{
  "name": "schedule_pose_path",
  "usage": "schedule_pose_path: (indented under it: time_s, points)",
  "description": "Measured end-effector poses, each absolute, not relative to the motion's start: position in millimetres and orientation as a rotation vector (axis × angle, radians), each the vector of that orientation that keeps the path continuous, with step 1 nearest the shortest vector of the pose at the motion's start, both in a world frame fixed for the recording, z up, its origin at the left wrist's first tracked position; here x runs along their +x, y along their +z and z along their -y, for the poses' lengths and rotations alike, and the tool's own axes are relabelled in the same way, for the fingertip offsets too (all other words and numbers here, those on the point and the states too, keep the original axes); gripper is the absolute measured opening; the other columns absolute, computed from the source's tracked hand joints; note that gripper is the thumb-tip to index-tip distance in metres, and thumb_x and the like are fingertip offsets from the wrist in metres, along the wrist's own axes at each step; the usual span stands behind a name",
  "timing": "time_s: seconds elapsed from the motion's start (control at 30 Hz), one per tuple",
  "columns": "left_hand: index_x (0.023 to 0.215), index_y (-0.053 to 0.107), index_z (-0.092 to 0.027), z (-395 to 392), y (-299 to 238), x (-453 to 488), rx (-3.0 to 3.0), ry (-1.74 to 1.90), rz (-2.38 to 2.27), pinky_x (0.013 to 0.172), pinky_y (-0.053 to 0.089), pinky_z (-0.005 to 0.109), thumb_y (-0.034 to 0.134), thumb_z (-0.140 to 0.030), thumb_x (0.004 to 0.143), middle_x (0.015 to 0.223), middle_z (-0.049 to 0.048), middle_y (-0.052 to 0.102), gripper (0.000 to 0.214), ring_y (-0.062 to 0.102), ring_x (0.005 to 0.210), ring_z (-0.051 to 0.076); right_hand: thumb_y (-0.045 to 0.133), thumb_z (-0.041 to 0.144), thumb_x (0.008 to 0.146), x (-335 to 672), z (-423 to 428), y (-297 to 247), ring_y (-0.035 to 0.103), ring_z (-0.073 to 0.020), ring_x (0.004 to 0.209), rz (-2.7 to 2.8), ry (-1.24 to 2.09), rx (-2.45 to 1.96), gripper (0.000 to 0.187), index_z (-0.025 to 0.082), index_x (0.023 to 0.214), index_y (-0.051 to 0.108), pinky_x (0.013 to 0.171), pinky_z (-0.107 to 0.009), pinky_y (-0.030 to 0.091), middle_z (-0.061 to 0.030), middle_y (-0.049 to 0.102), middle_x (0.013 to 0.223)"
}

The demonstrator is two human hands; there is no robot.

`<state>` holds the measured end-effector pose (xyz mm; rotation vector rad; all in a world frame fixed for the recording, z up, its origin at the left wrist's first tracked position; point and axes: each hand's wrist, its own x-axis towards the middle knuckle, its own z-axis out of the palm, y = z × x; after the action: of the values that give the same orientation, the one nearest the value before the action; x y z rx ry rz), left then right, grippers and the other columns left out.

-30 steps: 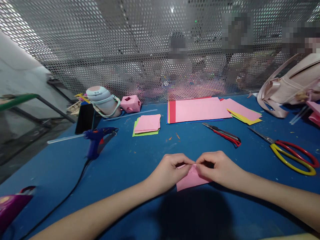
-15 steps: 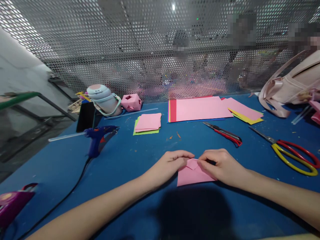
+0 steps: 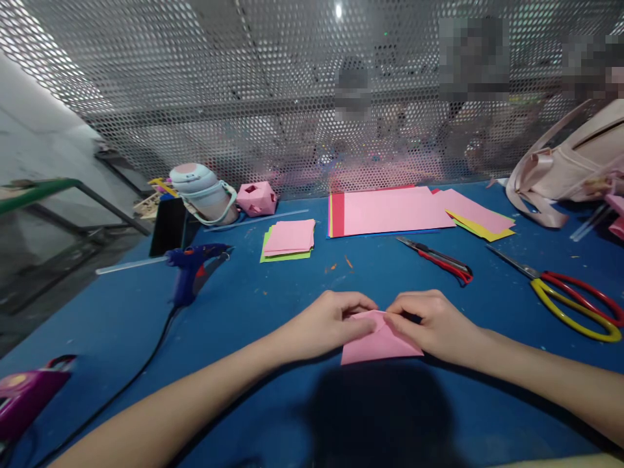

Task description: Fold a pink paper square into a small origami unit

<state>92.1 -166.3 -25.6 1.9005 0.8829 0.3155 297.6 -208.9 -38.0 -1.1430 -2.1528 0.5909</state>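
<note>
Pink paper (image 3: 383, 350), one, folded: on blue table (image 3: 287, 296), between our hands. Our left hand (image 3: 336, 325): clamped at paper's edge, thumb atop. Our right hand (image 3: 429, 322): clamped opposite, apparently steadying fold.

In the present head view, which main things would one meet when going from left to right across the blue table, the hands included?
Purple object → blue glue gun → stack of square papers → left hand → folded pink paper → right hand → scissors.
</note>
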Motion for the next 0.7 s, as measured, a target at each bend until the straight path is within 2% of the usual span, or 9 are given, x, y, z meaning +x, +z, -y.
schedule_pose_path:
  time_s: [0.07,0.17,0.33,0.5,0.63,0.7]
  points:
    - [0.089,0.070,-0.015,170,-28,95,2.006,0.340,-0.926,0.061,0.039,0.018,0.059,-0.027,0.082,0.075,-0.0014,0.067,0.017,0.056,0.067,0.011,0.051,0.020,0.088,296,211,-39,0.053,-0.0091,0.053,2.164,0.574,-1.114,0.023,0.016,0.071,0.067,0.052,-0.021,0.037,-0.0010,0.064,0.062]
    - [0.078,0.069,-0.014,174,-32,98,2.100,0.371,-0.911,0.057,0.035,0.017,0.055,-0.023,0.085,0.065,-0.0025,0.063,0.018,0.052,0.060,0.008,0.050,0.021,0.090,294,213,-42,0.054,-0.0094,0.053,2.189,0.544,-1.070,0.025,0.016,0.072,0.067,0.052,-0.022,0.038,-0.0015,0.064,0.062]
    - [0.081,0.071,-0.014,175,-30,96,2.151,0.344,-0.877,0.056,0.035,0.017,0.052,-0.019,0.085,0.065,-0.0020,0.063,0.019,0.051,0.059,0.008,0.046,0.022,0.093,296,213,-42,0.057,-0.0115,0.057,2.288,0.481,-0.991,0.028,0.015,0.074,0.067,0.054,-0.023,0.040,-0.0039,0.066,0.065]
    - [0.095,0.072,-0.016,176,-25,96,2.139,0.275,-0.861,0.056,0.037,0.017,0.054,-0.019,0.081,0.070,-0.0015,0.067,0.023,0.054,0.061,0.010,0.042,0.022,0.096,298,211,-35,0.059,-0.0127,0.060,2.360,0.431,-0.915,0.032,0.015,0.077,0.067,0.055,-0.024,0.043,-0.0056,0.068,0.068]
    - [0.109,0.069,-0.017,172,-16,94,2.066,0.257,-0.688,0.070,0.043,0.018,0.042,-0.022,0.091,0.092,0.0028,0.072,0.032,0.061,0.078,0.014,0.043,0.023,0.096,303,209,-31,0.063,-0.0130,0.066,2.366,0.489,-0.890,0.028,0.015,0.086,0.068,0.059,-0.023,0.046,-0.0068,0.070,0.076]
    - [0.115,0.066,-0.019,168,-10,91,2.014,0.174,-0.617,0.075,0.043,0.019,0.040,-0.018,0.091,0.099,0.0019,0.071,0.036,0.061,0.083,0.014,0.044,0.023,0.096,305,207,-31,0.063,-0.0129,0.067,2.380,0.503,-0.881,0.026,0.015,0.089,0.068,0.060,-0.023,0.046,-0.0068,0.071,0.078]
